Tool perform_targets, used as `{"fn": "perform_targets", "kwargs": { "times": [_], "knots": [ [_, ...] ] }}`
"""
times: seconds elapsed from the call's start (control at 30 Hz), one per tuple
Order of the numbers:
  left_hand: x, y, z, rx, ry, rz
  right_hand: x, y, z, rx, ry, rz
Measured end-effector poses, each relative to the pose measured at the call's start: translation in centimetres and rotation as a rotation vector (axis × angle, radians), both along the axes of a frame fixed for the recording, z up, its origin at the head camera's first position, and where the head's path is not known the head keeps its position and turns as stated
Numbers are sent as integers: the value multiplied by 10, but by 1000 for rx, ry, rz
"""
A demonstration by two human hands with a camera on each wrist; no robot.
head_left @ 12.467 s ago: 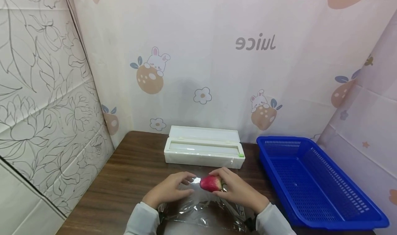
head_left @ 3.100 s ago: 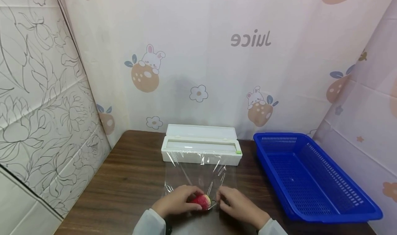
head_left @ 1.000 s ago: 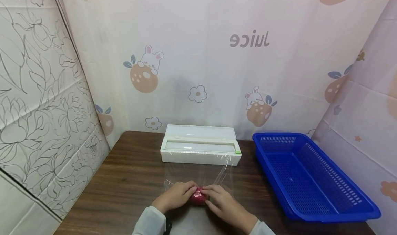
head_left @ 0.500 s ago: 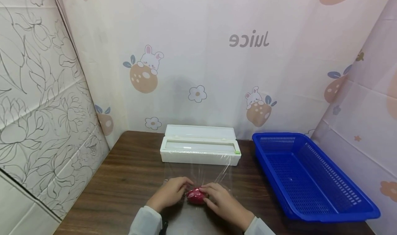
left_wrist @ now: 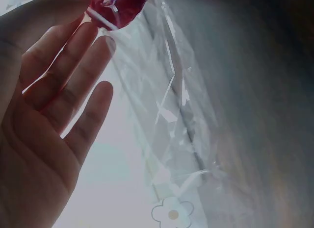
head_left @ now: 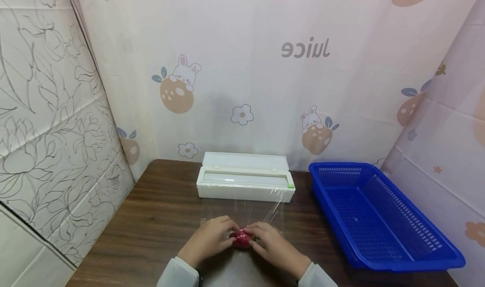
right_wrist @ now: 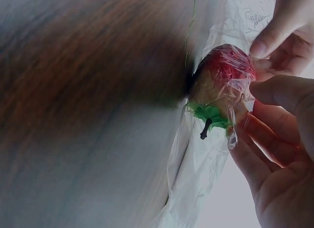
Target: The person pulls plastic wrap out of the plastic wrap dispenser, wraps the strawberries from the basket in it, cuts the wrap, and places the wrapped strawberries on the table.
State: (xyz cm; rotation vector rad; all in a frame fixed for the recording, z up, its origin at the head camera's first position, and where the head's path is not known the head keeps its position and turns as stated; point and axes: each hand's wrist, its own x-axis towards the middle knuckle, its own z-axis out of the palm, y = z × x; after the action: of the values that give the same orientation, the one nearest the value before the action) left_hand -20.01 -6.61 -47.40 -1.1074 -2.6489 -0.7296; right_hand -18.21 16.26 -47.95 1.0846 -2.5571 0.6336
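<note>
A red toy-like strawberry [head_left: 242, 238], with a green leafy cap [right_wrist: 211, 115] and dark stem, lies under cling film [right_wrist: 235, 93] between both hands. The film clings in creases to its red side. My left hand [head_left: 212, 238] pinches the film-covered tip end with thumb and forefinger; its other fingers [left_wrist: 91, 120] are loosely extended. My right hand [head_left: 273, 245] grips the cap end, thumb on one side and fingers on the other. From a white cling film dispenser [head_left: 245, 193], lid raised, the clear sheet runs toward me to the fruit.
A blue perforated plastic basket [head_left: 354, 257] stands at the right of the dark wooden table [head_left: 151, 219]. A printed curtain [head_left: 265, 89] hangs behind the dispenser. A flower-patterned sheet [head_left: 57, 131] hangs at the left.
Earlier the strawberry was uncovered in my right hand; then it was set down on the film, and film now covers it. Since half a second ago my left hand has closed in on its tip.
</note>
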Motion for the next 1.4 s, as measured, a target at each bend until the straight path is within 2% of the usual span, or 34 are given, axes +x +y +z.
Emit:
{"fn": "perform_targets", "kwargs": {
  "times": [0.17, 0.37, 0.5, 0.8, 1.0, 1.2, 1.4],
  "knots": [
    [0, 0, -7, -8, 13, -3, 0, 0, 0, 9, 1, 1],
    [1, 2, -4, -15, -19, 33, -1, -1, -2, 7, 7, -3],
    [0, 3, -2, -26, -66, 65, -2, -2, -3, 8, -21, -14],
    [-5, 8, -4, -77, -47, 134, -6, -4, -4, 65, -104, -62],
    [-8, 8, -6, -92, -86, 140, -7, -6, -4, 83, -166, -74],
    [-11, 10, -9, -110, -60, 142, -10, -6, -7, 69, -189, -82],
    [-13, 13, -10, -138, -67, 162, -13, -6, -11, 61, -194, -108]
  ]
}}
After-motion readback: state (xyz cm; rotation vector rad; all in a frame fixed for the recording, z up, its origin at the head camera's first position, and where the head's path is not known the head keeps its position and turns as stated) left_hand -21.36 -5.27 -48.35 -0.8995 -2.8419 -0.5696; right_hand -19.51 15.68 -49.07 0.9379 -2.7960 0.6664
